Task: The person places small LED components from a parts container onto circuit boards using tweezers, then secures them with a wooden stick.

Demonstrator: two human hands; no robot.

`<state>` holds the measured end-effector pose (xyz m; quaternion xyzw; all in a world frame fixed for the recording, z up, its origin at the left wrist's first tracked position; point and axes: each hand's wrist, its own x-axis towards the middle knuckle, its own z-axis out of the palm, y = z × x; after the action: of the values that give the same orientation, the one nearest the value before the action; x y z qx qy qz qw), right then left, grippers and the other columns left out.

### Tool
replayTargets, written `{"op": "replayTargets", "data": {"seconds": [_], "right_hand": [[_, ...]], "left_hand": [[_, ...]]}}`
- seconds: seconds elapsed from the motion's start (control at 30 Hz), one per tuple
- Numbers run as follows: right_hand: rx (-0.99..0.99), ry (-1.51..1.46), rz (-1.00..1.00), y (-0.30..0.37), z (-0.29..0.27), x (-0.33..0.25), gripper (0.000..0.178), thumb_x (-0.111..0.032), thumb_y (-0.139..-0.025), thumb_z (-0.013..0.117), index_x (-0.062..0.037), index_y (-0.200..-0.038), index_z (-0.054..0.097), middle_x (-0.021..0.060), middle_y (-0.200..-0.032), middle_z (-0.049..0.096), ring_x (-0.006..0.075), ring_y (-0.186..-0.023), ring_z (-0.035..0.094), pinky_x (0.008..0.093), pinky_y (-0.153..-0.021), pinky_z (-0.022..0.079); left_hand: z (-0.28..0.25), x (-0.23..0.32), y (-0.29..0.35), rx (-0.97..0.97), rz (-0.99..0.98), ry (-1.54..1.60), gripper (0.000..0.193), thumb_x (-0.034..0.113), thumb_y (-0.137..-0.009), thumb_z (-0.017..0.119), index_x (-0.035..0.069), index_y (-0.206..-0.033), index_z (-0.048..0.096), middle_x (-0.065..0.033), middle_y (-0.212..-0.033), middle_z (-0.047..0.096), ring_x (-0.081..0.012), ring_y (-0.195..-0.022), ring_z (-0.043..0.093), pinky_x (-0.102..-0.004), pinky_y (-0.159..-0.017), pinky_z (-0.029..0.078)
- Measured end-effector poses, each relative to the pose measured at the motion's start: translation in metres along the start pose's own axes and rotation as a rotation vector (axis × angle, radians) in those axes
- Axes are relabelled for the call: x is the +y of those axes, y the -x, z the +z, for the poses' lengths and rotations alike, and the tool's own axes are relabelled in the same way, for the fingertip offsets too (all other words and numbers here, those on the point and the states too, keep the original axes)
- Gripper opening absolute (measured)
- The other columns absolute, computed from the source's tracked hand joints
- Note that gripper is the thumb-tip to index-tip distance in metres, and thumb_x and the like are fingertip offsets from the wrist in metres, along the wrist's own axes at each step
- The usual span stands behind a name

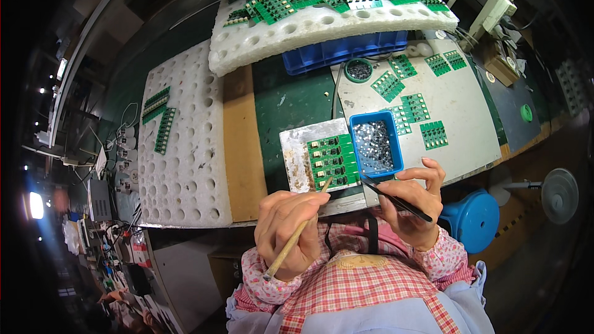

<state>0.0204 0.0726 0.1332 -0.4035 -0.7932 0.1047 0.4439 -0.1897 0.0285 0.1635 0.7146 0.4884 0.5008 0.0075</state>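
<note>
Just nearside of the green circuit board [335,159], the left hand [286,226] clamps a wooden stick [287,248]; near the board's lower right, the right hand [416,201] pinches black tweezers [406,205].

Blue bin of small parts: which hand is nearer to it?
Right. The right hand, holding tweezers, is just off the blue bin's near right corner; the left hand, holding a stick, is farther off, left and nearer the body.

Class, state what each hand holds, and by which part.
The left hand holds a stick near its front tip; the right hand holds tweezers around their middle.
</note>
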Motion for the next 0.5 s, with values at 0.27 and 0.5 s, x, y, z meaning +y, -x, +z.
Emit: {"op": "replayTargets", "data": {"seconds": [0.27,0.5], "right_hand": [[0.014,-0.034,-0.036,0.0021,0.0016,-0.0035,0.032,-0.004,-0.064,0.081,-0.0148,-0.093,0.074,-0.0050,-0.085,0.072,0.0160,-0.091,0.062,0.0439,-0.103,0.034],[0.011,0.030,-0.046,0.0023,0.0059,-0.0027,0.032,-0.003,-0.062,0.080,-0.0143,-0.092,0.073,-0.0058,-0.087,0.072,0.0158,-0.090,0.062,0.0432,-0.103,0.034]], "left_hand": [[-0.0022,-0.0013,-0.0017,-0.025,0.004,-0.016,0.010,0.005,-0.100,0.050,0.002,-0.107,0.055,-0.0114,-0.092,0.072,-0.0244,-0.079,0.068,-0.0387,-0.077,0.050],[-0.0035,-0.0008,-0.0033,-0.032,0.005,0.002,0.009,0.005,-0.099,0.052,0.003,-0.107,0.055,-0.0113,-0.093,0.072,-0.0246,-0.079,0.068,-0.0389,-0.077,0.050]]}}
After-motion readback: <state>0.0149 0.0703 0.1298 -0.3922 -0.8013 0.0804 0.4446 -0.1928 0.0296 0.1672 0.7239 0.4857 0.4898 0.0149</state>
